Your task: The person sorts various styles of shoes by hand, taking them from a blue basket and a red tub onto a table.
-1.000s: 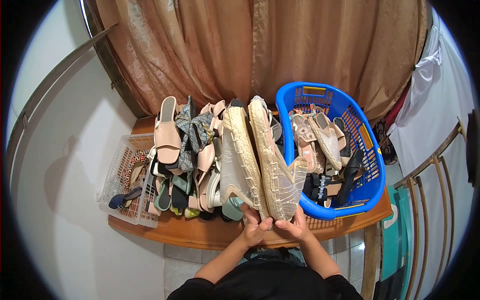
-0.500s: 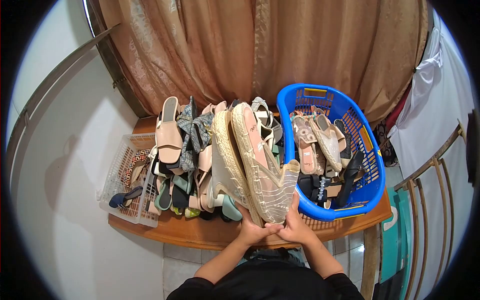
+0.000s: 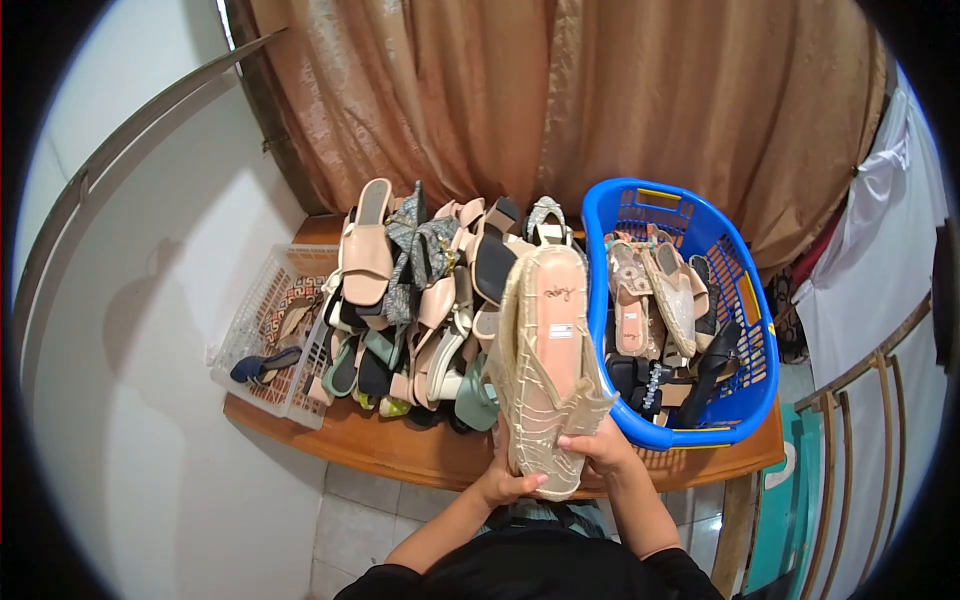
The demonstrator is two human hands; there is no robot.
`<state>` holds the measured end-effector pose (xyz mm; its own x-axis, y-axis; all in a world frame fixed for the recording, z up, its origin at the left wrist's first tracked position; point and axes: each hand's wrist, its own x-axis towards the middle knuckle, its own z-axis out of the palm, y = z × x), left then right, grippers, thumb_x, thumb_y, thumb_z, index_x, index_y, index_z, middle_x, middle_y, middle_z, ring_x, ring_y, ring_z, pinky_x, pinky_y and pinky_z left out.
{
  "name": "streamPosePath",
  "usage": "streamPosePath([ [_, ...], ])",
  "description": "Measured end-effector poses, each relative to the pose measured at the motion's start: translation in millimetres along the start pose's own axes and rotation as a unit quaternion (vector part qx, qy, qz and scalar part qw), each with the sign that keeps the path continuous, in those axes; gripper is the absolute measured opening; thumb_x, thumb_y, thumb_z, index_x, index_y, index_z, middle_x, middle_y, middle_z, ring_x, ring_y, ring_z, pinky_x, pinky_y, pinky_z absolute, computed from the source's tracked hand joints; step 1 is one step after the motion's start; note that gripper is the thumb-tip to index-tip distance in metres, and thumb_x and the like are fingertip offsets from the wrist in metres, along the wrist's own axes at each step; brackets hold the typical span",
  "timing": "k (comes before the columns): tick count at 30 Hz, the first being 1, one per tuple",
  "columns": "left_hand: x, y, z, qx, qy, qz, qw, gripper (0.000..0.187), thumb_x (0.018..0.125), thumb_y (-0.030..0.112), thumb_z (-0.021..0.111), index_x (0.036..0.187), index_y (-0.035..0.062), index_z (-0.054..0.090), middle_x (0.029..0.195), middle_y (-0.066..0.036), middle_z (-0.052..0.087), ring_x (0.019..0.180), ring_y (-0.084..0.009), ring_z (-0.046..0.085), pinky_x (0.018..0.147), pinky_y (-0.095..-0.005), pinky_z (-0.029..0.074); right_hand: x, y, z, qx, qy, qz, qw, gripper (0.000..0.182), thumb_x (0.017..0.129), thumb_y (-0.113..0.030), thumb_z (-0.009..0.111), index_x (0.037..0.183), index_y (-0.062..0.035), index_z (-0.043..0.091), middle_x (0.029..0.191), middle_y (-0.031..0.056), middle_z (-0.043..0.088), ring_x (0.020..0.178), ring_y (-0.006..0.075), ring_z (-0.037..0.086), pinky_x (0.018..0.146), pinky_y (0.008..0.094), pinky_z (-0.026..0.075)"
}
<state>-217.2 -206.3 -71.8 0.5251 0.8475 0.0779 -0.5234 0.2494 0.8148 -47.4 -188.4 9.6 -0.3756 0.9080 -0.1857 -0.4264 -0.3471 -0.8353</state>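
Around espadrilles [image 3: 545, 370], both hands' grip [image 3: 555, 470]

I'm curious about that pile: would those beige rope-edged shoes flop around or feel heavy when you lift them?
Probably stiff: the beige shoes stand out straight though the left hand and right hand grip only one end. Likely light, with thin see-through mesh uppers. The flat sole shouldn't roll.

Both hands, left [image 3: 503, 483] and right [image 3: 598, 452], grip beige espadrille pair [image 3: 547, 365] upright over wooden table [image 3: 400, 455], between shoe pile [image 3: 420, 300] and blue basket [image 3: 745, 300].
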Motion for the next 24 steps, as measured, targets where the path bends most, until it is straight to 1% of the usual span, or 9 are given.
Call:
streamPosePath([
  [3, -6.9, 11.5, 8.3, 0.088, 0.024, 0.031, 0.995, 0.101, 0.067, 0.013, 0.069, 0.14, 0.01, 0.0, 0.134, -0.013, 0.028, 0.127, -0.0249, 0.03, 0.105, -0.0389, 0.028, -1.9, 9.8, -4.5, -0.003, 0.028, 0.011, 1.0, 0.074, 0.064, -0.003, 0.077, 0.128, -0.0014, 0.04, 0.116, 0.0074, 0.053, 0.109, 0.0188, 0.051, 0.092, 0.0329, 0.042],
  [6, -8.2, 20.1, 15.3, 0.175, 0.067, 0.047, 0.981, 0.096, 0.065, 0.022, 0.076, 0.132, 0.0056, 0.009, 0.128, -0.016, 0.029, 0.124, -0.0268, 0.032, 0.102, -0.0399, 0.031, -3.5, 4.1, -6.3, -0.08, 0.032, -0.032, 0.996, 0.076, 0.062, -0.003, 0.079, 0.128, -0.0007, 0.04, 0.116, 0.0073, 0.053, 0.108, 0.0183, 0.052, 0.092, 0.0328, 0.043],
  [8, -12.1, 18.2, 9.7, 0.278, 0.115, 0.078, 0.95, 0.105, 0.062, 0.027, 0.081, 0.133, 0.0075, 0.007, 0.125, -0.016, 0.03, 0.121, -0.0268, 0.034, 0.099, -0.0414, 0.034, -4.5, 4.2, -12.9, -0.137, 0.0, -0.073, 0.988, 0.077, 0.062, -0.004, 0.08, 0.128, -0.0001, 0.041, 0.116, 0.0071, 0.053, 0.108, 0.0178, 0.052, 0.093, 0.0327, 0.042],
  [10, -16.8, 26.6, 19.9, 0.168, 0.196, 0.174, 0.95, 0.116, 0.056, 0.035, 0.087, 0.137, 0.0135, 0.007, 0.132, -0.017, 0.027, 0.124, -0.0285, 0.033, 0.099, -0.0459, 0.034, -8.3, 1.0, -15.0, -0.192, -0.031, -0.117, 0.974, 0.078, 0.061, -0.005, 0.081, 0.128, 0.0005, 0.041, 0.117, 0.007, 0.053, 0.108, 0.0173, 0.052, 0.094, 0.0326, 0.042],
  [14, -35.3, 49.2, 50.5, 0.198, 0.179, 0.259, 0.928, 0.134, 0.047, 0.04, 0.09, 0.142, 0.0151, 0.0, 0.14, -0.012, 0.024, 0.13, -0.0271, 0.028, 0.104, -0.045, 0.031, -26.6, 0.1, -15.5, -0.217, -0.122, -0.111, 0.962, 0.086, 0.058, -0.008, 0.084, 0.131, -0.0005, 0.039, 0.118, 0.0051, 0.053, 0.109, 0.0137, 0.051, 0.093, 0.03, 0.042],
  [16, -47.8, 41.3, 64.3, 0.093, 0.261, 0.241, 0.93, 0.118, 0.05, 0.034, 0.09, 0.14, 0.0132, 0.017, 0.135, -0.01, 0.036, 0.124, -0.0244, 0.038, 0.101, -0.0398, 0.036, -34.7, 7.7, -19.6, -0.288, -0.176, -0.111, 0.935, 0.081, 0.057, -0.01, 0.082, 0.128, 0.0006, 0.045, 0.117, 0.0087, 0.057, 0.106, 0.0145, 0.054, 0.095, 0.0293, 0.041],
  [17, -56.0, 32.4, 63.0, 0.055, 0.333, 0.226, 0.914, 0.092, 0.056, 0.024, 0.088, 0.131, 0.0087, 0.037, 0.122, -0.008, 0.05, 0.111, -0.0213, 0.05, 0.093, -0.034, 0.043, -39.9, 6.8, -19.2, -0.351, -0.188, -0.13, 0.908, 0.08, 0.057, -0.012, 0.082, 0.127, 0.0017, 0.046, 0.115, 0.0115, 0.06, 0.105, 0.0158, 0.057, 0.094, 0.0302, 0.042],
  [21, -87.7, 28.7, 96.1, 0.036, 0.388, 0.245, 0.888, 0.062, 0.063, 0.01, 0.08, 0.117, 0.0036, 0.049, 0.105, -0.006, 0.058, 0.097, -0.0172, 0.056, 0.084, -0.032, 0.047, -56.5, 17.5, -23.4, -0.403, -0.246, -0.136, 0.871, 0.08, 0.057, -0.015, 0.082, 0.126, 0.0018, 0.046, 0.114, 0.0154, 0.061, 0.108, 0.0189, 0.057, 0.093, 0.0315, 0.043],
  [24, -117.0, 10.4, 121.6, 0.045, 0.459, 0.305, 0.834, 0.061, 0.063, 0.011, 0.08, 0.115, 0.0043, 0.05, 0.103, -0.006, 0.058, 0.096, -0.017, 0.057, 0.084, -0.0317, 0.048, -68.6, 28.4, -17.7, -0.376, -0.323, -0.075, 0.865, 0.081, 0.057, -0.014, 0.081, 0.128, 0.0006, 0.045, 0.114, 0.0145, 0.061, 0.108, 0.0183, 0.057, 0.092, 0.0319, 0.044],
])
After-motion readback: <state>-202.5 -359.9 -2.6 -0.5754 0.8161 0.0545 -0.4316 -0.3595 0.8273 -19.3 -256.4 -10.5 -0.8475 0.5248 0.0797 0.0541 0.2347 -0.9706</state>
